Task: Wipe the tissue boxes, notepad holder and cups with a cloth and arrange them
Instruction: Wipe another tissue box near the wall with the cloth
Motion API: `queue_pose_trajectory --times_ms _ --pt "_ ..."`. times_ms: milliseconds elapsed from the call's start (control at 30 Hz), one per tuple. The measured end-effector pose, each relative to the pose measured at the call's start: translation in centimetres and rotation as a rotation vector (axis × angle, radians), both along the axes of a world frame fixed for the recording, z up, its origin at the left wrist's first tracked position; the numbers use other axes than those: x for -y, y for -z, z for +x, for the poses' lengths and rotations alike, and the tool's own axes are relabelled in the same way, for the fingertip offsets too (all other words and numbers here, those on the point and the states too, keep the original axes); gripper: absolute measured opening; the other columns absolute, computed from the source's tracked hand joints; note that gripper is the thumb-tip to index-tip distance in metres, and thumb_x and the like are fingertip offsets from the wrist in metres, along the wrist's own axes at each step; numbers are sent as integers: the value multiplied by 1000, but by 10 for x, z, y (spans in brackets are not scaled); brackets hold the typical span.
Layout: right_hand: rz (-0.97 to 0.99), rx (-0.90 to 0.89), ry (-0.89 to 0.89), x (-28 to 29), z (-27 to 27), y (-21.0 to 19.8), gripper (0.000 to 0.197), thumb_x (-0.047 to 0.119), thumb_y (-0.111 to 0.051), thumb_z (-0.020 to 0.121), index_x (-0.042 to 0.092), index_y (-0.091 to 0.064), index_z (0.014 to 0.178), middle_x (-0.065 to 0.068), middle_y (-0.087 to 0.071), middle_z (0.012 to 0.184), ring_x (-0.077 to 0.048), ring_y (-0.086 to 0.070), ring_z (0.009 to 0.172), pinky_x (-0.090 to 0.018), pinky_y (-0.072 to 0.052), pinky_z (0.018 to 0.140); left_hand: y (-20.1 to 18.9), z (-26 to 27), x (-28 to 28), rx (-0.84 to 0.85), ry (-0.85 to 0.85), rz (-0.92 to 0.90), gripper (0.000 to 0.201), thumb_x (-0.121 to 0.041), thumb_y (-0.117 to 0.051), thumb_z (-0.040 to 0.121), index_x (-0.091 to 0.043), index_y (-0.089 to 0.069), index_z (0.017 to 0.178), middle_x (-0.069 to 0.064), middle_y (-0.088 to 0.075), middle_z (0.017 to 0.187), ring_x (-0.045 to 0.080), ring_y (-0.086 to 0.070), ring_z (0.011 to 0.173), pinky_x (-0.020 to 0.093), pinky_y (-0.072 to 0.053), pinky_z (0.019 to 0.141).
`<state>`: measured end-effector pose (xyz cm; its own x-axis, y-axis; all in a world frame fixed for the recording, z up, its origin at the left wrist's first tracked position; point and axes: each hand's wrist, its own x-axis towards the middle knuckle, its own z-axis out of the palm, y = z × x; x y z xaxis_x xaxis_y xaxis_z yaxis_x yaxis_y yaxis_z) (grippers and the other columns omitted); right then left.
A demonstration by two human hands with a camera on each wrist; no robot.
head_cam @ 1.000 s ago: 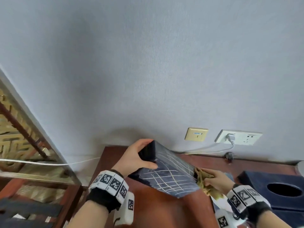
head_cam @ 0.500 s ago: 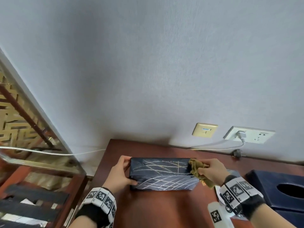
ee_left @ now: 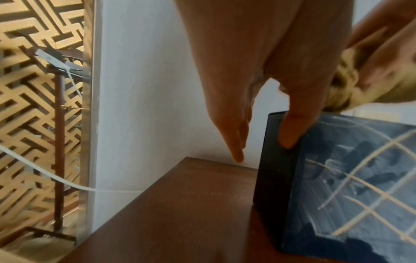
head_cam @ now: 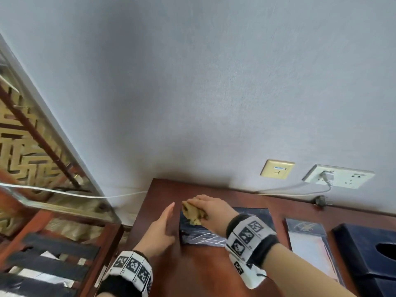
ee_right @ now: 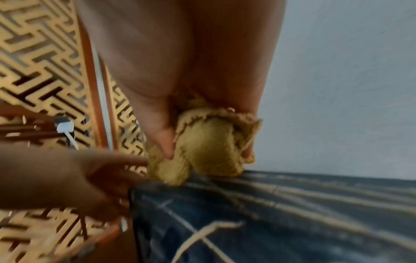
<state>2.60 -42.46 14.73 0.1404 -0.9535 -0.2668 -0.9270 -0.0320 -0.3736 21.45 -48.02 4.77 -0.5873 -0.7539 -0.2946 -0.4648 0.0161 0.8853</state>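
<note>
- Box: dark blue, line-patterned, sits on the table near the left end, close to the wall. Long axis runs 9-to-3 from your viewpoint.
- Your right hand is on the box's top at its 9 o'clock end, fingers curled round the bunched tan cloth and pressing it onto the top near the far edge. It is the nearer hand for wiping: already in contact.
- Your left hand is at the box's 9 o'clock end face, fingers straight and together, gripping nothing. The left wrist view shows the thumb touching the box's top corner; the other fingers point down, clear of the end face.
- Key relation: unwiped top lies toward 3 o'clock from the cloth, so, as I judge it, your next stroke runs along the long axis while the left hand braces the end.
- Versus half a second ago: cloth was at the box's 3 o'clock end, now it is at 9 o'clock. Left hand then gripped the end; now it is flat beside it.
- A second ago the box was lifted and tilted; now it is down on the table.
- At 3 o'clock, apart from the box: a notepad holder, then a second tissue box.
</note>
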Motion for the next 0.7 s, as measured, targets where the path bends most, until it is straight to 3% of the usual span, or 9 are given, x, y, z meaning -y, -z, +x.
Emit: queue_pose_trajectory --times_ms 167,267,333,433,533,600,700 --pt "57 -66 -75 7 11 25 63 20 -51 92 23 -21 147 -6 -22 154 -23 -16 144 -34 -14 118 -28 -3 -3 14 -172 -298 71 15 -42 82 -22 -34 143 -1 -44 144 8 -38 134 18 -27 108" --pt "33 -12 -53 -1 1 23 82 29 -58 89 30 -3 149 1 -3 158 -17 -4 146 -42 -11 118 -51 -23 -18 -52 -190 -490 54 5 -44 90 -23 -46 136 -12 -51 133 1 -47 123 5 -28 101" --pt "31 31 10 -8 -15 14 94 39 -64 83 33 3 148 7 7 158 -12 3 145 -47 -7 117 -62 -40 -27 -114 -110 -536 45 -5 -45 95 -25 -48 136 -14 -49 135 -2 -45 125 2 -27 101" --pt "88 -15 106 -26 -60 7 101 48 -69 75 32 -1 148 9 10 157 -11 7 145 -47 -6 119 -65 -64 -27 -31 88 -570 41 -23 -41 100 -29 -40 141 -10 -34 150 3 -26 140 14 -17 113" --pt "239 -175 138 -53 -111 13 107 48 -73 70 26 -5 149 5 3 158 -14 5 145 -42 -7 119 -52 -75 -18 316 303 -664 46 -43 -31 100 -32 -32 145 -4 -17 157 10 -7 146 29 -1 118" --pt "289 -205 146 -70 -130 20 107 41 -75 71 24 -4 149 5 0 158 -12 4 145 -35 -8 119 -41 -76 -14 447 333 -664 61 -61 -18 92 -34 -28 145 -3 -17 158 12 -4 146 36 5 118" --pt "219 -220 157 -76 -133 25 96 32 -72 77 26 -9 149 8 -7 157 -9 -5 145 -28 -12 118 -26 -73 -18 441 321 -719 86 -74 1 75 -33 -25 147 -4 -17 158 13 -3 147 40 9 117"
